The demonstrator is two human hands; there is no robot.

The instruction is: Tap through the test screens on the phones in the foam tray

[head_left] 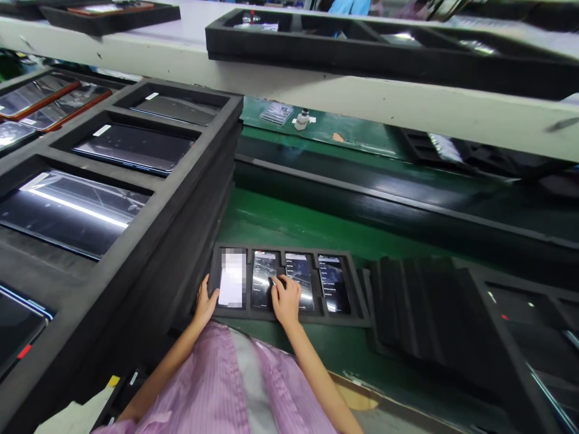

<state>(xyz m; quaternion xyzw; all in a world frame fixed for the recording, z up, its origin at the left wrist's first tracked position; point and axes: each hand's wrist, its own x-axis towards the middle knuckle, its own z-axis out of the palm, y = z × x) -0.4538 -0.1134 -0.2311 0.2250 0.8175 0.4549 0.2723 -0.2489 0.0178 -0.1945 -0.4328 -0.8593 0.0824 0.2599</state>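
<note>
Green tabletop [280, 220] lies open behind the phone tray [325, 319]; stacked trays [190, 211] block the left.

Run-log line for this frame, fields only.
black tray: on green bench | left hand: at tray's left edge | right hand: finger at second phone from left | leftmost phone: bright screen

A white shelf [149, 55] runs above; a black band [316, 161] crosses the green worktop [271, 217].

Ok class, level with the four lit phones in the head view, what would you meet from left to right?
Tall tray stack, left hand, bright-screened phone, second phone, third phone, fourth phone, dark trays.
</note>
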